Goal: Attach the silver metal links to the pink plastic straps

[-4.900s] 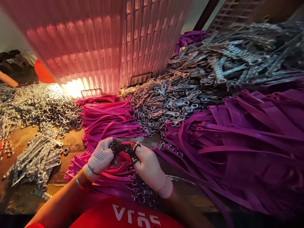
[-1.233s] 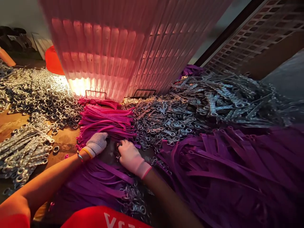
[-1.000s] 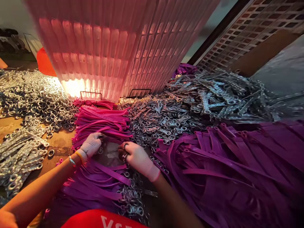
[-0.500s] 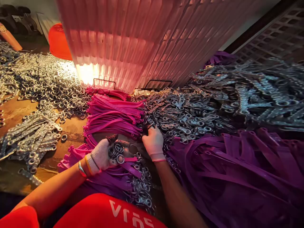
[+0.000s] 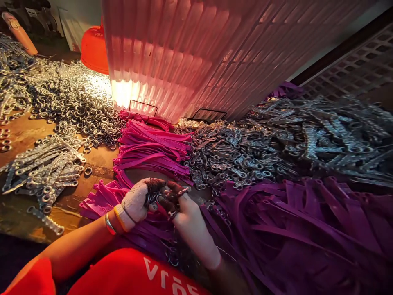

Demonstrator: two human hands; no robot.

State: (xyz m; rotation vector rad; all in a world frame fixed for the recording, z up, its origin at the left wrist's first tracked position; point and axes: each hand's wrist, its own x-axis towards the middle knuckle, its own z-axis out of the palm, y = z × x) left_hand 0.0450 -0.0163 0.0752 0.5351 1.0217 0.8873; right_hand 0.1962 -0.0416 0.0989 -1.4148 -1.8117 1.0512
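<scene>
Head view: worn brown wooden workbench, cluttered, backed by a tall ribbed translucent pink panel lit from behind near its base; two thin black wire loops at its foot. Red plastic bowl-shaped container behind, far left of the panel. Loose silver metal rings spread in a wide heap on the left; flat perforated silver metal strips lie bundled in front of them, apart from the hands. Bright pink plastic straps stacked mid-bench, just beyond the hands. Grey metal eyelet links heaped to the right of that stack, running into a larger blurred pile of long metal pieces far right. Dark purple plastic straps fill the right foreground, more of them under both wrists. Left hand in white dotted knit glove with dark stained fingertips, bangle at the wrist, fingers curled narrow around small silver metal rings pinched at the tips. Right hand in pale glove, dark fingertips meeting the left ones, also pinched close on the same small metal pieces; exact grip hard to read. Held pieces sit between the two hands, low over the purple straps, in front of the pink stack. Red shirt with white lettering at bottom edge.
</scene>
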